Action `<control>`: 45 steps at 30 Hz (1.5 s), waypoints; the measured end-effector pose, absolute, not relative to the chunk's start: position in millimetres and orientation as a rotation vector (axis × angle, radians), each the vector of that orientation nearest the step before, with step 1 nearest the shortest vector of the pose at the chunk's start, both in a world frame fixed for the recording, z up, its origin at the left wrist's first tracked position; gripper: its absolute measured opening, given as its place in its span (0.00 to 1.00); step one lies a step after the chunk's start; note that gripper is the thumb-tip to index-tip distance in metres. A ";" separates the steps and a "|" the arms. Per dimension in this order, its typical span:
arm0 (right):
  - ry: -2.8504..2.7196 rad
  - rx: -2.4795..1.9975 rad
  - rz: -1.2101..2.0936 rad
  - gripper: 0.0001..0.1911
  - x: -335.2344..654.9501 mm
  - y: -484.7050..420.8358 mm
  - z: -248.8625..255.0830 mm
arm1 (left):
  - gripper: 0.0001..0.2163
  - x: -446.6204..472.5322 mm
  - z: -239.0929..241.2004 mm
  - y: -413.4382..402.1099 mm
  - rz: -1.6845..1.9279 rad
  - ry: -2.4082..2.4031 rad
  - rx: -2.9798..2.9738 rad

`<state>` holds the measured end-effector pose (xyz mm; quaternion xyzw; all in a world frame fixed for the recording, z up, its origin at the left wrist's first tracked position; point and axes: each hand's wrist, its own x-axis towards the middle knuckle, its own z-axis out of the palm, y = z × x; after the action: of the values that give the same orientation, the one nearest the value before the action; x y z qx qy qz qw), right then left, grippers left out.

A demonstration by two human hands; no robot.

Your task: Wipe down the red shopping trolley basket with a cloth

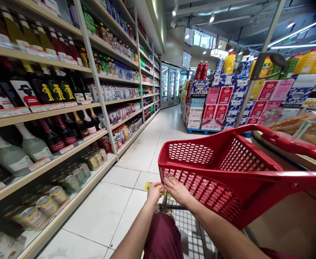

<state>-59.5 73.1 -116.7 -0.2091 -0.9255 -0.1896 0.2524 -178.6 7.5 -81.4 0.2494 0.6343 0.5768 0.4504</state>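
A red plastic shopping cart basket (pixel 228 162) fills the right half of the view, tilted toward me. Both my forearms reach forward to its near lower-left corner. My left hand (pixel 154 192) is just left of that corner with its fingers curled in a pinch; what they hold is too small to make out. My right hand (pixel 177 190) rests against the basket's mesh wall, fingertips pressed together on a small greyish thing (pixel 170 176) at the corner. A dark metal bar of the cart frame (pixel 171 207) runs just below both hands.
Long shelves (pixel 66 108) on the left hold bottles of wine, cans and drinks. A white tiled aisle (pixel 147 151) runs ahead to glass-door fridges (pixel 170 84). Stacked boxes on a blue pallet (pixel 214 104) stand at right. A yellow floor sticker (pixel 147 186) lies near my hands.
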 end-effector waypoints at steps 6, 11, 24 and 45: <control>-2.257 -0.696 -0.576 0.17 -38.3 70.6 -87.1 | 0.06 -177.2 -76.2 15.2 1.409 1.758 0.933; -2.277 -0.643 -0.654 0.16 -19.1 56.7 -103.8 | 0.09 -164.5 -58.9 10.6 1.302 1.838 1.204; -2.219 -0.866 -0.805 0.16 21.4 70.7 -59.5 | 0.12 -131.2 -49.3 11.8 1.165 1.887 1.429; -2.158 -0.766 -0.536 0.21 115.7 33.9 -96.5 | 0.16 -66.9 -34.7 7.0 1.006 1.871 1.873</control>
<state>115.7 33.9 -96.5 -0.3007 -0.8469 -0.2102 0.3849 -66.9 7.0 -34.7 0.6533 0.6528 0.3511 0.1540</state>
